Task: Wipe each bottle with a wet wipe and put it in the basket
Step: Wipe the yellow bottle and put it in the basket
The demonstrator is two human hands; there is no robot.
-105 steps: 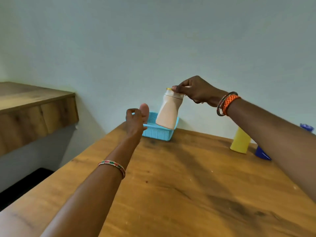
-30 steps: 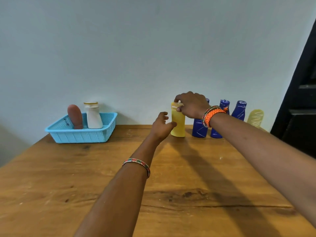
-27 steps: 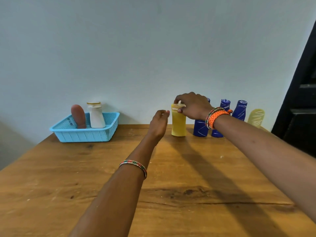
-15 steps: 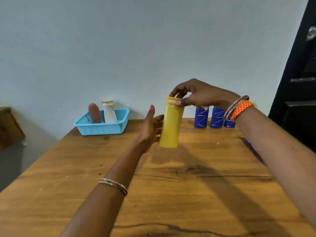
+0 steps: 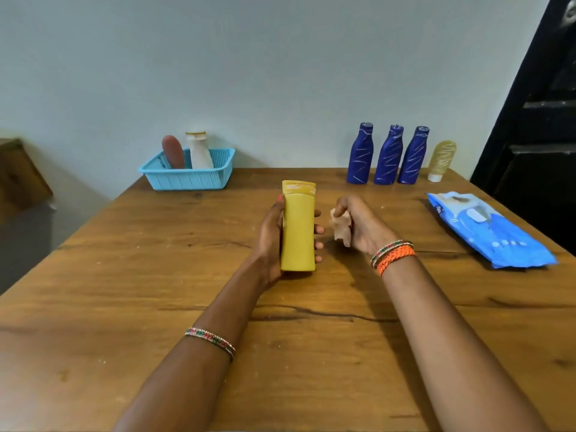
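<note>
My left hand grips a yellow bottle upright over the middle of the wooden table. Just to its right, my right hand is closed on a crumpled wet wipe, a small gap from the bottle. A light blue basket stands at the back left, holding a brown bottle and a white bottle. Three dark blue bottles and a pale yellow tube stand in a row at the back right.
A blue wet-wipe pack lies flat near the right table edge. A dark door fills the right side. A wooden shelf sits beyond the table's left edge.
The yellow bottle has passed from my right hand to my left and come down nearer to me. My right hand now holds only the wipe. The camera tilted down.
</note>
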